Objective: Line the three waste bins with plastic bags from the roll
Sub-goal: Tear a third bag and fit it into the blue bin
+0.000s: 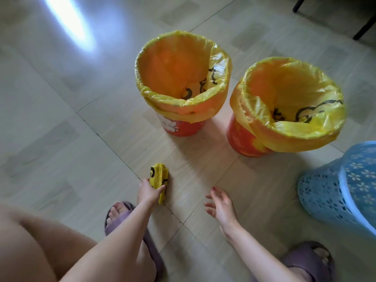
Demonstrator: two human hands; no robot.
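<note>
Two red bins stand on the tiled floor, each lined with a yellow plastic bag folded over its rim: the left bin (179, 127) and the right bin (242, 143). A blue perforated bin (333, 188) sits at the right edge with no bag on it. The yellow roll of bags (158, 176) lies on the floor in front of the red bins. My left hand (149, 192) grips the roll's near end. My right hand (220, 204) hovers beside it, fingers apart and holding nothing.
My two feet in purple slippers (126, 216) (309, 259) rest on the floor near the bottom of the view. My bare knee fills the lower left. Dark chair legs (364, 27) stand at the top right. A bright glare lies on the tiles at the upper left.
</note>
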